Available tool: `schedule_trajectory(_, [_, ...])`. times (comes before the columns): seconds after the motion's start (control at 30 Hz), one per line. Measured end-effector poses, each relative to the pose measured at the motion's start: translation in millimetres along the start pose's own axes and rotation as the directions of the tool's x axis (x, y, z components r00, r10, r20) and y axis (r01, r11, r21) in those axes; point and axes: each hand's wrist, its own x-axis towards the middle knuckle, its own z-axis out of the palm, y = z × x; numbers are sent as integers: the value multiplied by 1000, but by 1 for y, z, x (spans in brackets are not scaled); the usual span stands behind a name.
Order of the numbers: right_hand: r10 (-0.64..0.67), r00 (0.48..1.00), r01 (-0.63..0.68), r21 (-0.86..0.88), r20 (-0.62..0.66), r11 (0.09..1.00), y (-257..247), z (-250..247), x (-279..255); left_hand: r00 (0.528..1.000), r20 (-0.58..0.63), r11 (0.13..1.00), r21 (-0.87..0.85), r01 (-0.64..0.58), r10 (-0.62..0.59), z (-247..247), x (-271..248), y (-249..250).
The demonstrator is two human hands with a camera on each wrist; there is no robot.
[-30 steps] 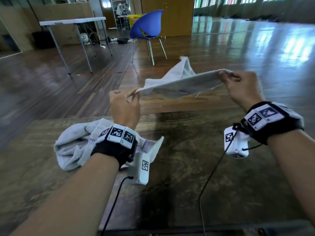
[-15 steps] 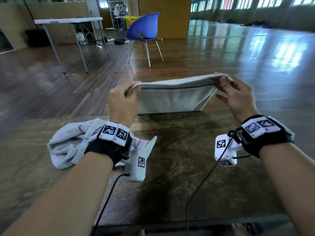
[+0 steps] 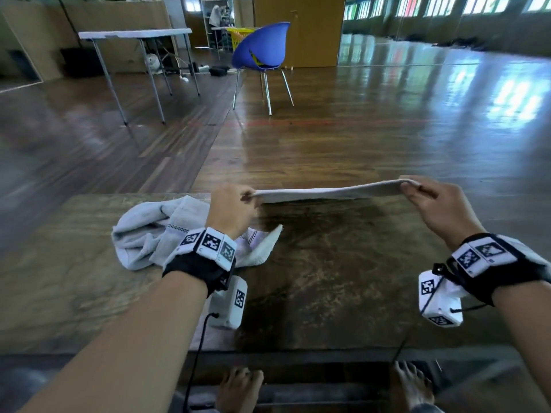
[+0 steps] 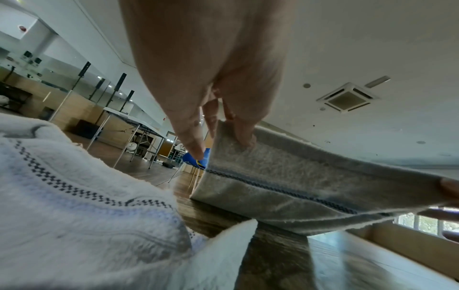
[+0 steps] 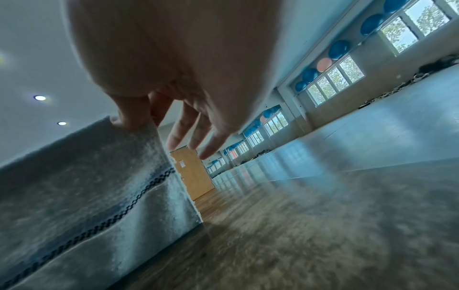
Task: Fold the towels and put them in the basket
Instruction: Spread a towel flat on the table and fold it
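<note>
Crumpled towel lies near the tabletop's far-left corner, under the left wrist. Left hand pinches one top corner of the second towel; right hand pinches the other, spare fingers loose. It hangs stretched along the far edge, bottom hem touching the tabletop.
</note>
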Motion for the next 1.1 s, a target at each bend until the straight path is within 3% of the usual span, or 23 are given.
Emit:
schedule_trajectory(0.2, [-73,996,73,-4,47,997,-4,-26,-48,991,118,970,-241,-35,65,-16,-24,4])
schedule_trajectory(0.27, [-49,995,51,-24,92,998,2,-34,-59,980,182,974,-224,-37,79,-20,-33,3])
schedule_trajectory(0.33, [5,987,-3,-13,159,1000,9,-41,-69,942,326,986,-163,-29,82,-24,-41,3])
schedule_trajectory(0.43, [147,925,-153,-8,350,988,17,-51,-83,783,622,992,-100,72,6,-30,-51,8])
schedule_trajectory(0.5, [263,821,-211,-160,506,964,18,-56,-87,670,742,983,-94,158,-37,-34,-56,12])
schedule_trajectory(0.57, [363,718,-286,-223,594,932,13,-60,-89,523,850,952,-109,285,-60,-37,-58,14])
schedule_trajectory(0.6, [375,703,-296,-232,604,927,10,-60,-88,460,886,937,-112,331,-57,-38,-58,15])
schedule_trajectory(0.63, [365,715,-271,-245,596,931,6,-59,-86,441,896,933,-111,343,-55,-37,-57,14])
schedule_trajectory(0.67, [338,751,-224,-262,568,939,2,-58,-84,476,877,940,-110,323,-61,-36,-56,13])
schedule_trajectory(0.77, [198,896,-91,-273,398,958,-3,-48,-76,740,668,968,-123,218,-82,-25,-43,5])
schedule_trajectory(0.83, [121,951,-33,-297,284,954,-2,-38,-70,852,510,973,-112,203,-119,-17,-33,-2])
schedule_trajectory(0.9, [85,974,-13,-322,209,947,-1,-28,-64,903,402,976,-79,202,-154,-8,-27,-10])
schedule_trajectory(0.97, [106,978,-32,-373,180,927,2,-16,-59,923,344,981,-31,194,-171,1,-24,-14])
schedule_trajectory(1.1, [228,956,-117,-470,186,875,9,2,-54,898,387,978,79,195,-210,21,-23,-17])
